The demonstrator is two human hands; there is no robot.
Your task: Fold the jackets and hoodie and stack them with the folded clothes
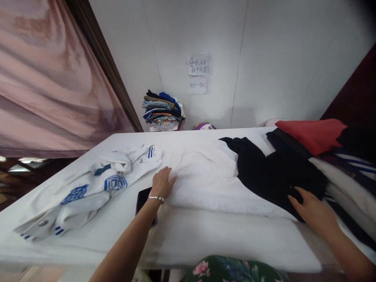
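Dark phone point(143, 197) half hidden under our left hand point(161, 184); fingers flat, spread on white garment point(205, 176). Right hand point(313, 209) open on black garment point(276, 172). White jersey point(88, 188) lies left on tabletop point(205, 235).

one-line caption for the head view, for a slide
Both hands, left hand and right hand, lie flat on a white and black garment on a white table.

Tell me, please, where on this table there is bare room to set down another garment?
Bare table runs along the far edge, behind the white-and-black garment under both hands. Another bare strip lies at the near edge, below the white jacket with blue print. The right side is crowded by the stacked clothes.
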